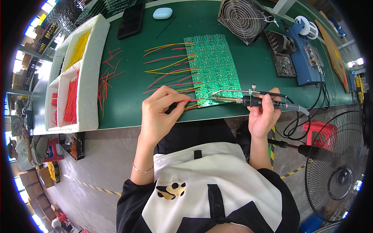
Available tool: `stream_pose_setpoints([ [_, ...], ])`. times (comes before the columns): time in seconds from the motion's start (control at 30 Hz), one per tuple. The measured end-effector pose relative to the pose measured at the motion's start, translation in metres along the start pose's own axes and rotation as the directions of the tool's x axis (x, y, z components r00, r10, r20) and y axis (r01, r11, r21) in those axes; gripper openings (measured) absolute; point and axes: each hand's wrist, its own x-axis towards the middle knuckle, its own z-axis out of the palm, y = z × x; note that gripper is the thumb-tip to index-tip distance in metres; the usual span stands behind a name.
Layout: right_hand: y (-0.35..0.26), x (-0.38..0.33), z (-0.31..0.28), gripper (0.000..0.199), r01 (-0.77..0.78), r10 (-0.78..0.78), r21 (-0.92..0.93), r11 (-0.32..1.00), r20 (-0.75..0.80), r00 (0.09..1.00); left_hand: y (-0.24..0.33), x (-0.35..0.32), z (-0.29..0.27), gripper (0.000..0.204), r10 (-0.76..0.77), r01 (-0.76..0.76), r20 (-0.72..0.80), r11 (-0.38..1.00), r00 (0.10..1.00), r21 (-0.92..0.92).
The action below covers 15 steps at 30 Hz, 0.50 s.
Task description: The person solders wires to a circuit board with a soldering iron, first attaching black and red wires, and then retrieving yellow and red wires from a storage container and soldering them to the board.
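My left hand (161, 112) pinches a red wire (191, 100) between thumb and fingertips, its end at the near left part of a green circuit board panel (217, 66). In my right hand (264, 112) is a soldering iron (251, 101) with a thin metal feed tube (229, 91) fixed above it. The iron's tip meets the board close to the wire's end. Several red and yellow wires (167, 60) stick out from the panel's left edge. Whether the wire touches the tip is too small to tell.
A white foam box (88, 77) holds yellow and red wires at the left, with loose red wires (110, 77) beside it. Behind are a black phone (131, 21), a pale blue case (162, 13) and a square fan (244, 19). A blue solder feeder (305, 58) stands right; a large fan (342, 171) is nearby.
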Motion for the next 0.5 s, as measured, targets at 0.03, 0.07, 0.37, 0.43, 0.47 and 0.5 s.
stream_pose_setpoints([
  [0.03,0.0003,0.0000,0.0005,0.015,0.006,-0.006,-0.005,1.000,-0.003,1.000,-0.0001,0.0002,0.0008,0.016,0.000,0.000,0.000,1.000,1.000,0.000],
  [0.07,0.0004,-0.0002,0.0011,0.015,0.011,-0.011,-0.009,1.000,-0.004,1.000,-0.0001,0.0002,0.0013,0.016,0.017,-0.017,-0.008,1.000,1.000,0.004],
  [0.37,0.0016,-0.0007,0.0011,0.014,0.023,-0.024,0.013,1.000,0.049,0.999,0.0009,-0.0005,0.0023,0.015,0.027,-0.027,-0.008,0.999,1.000,0.037],
  [0.43,0.0020,-0.0006,0.0015,0.014,0.025,-0.025,0.012,1.000,0.051,0.998,0.0010,-0.0007,0.0020,0.015,0.030,-0.029,-0.009,0.999,1.000,0.039],
  [0.47,0.0020,-0.0008,0.0016,0.014,0.027,-0.028,0.010,1.000,0.052,0.998,0.0012,-0.0007,0.0020,0.015,0.029,-0.029,-0.007,0.999,1.000,0.044],
  [0.5,0.0018,-0.0011,0.0028,0.014,0.027,-0.027,0.010,1.000,0.052,0.998,0.0014,-0.0006,0.0019,0.015,0.029,-0.028,-0.006,0.998,1.000,0.050],
])
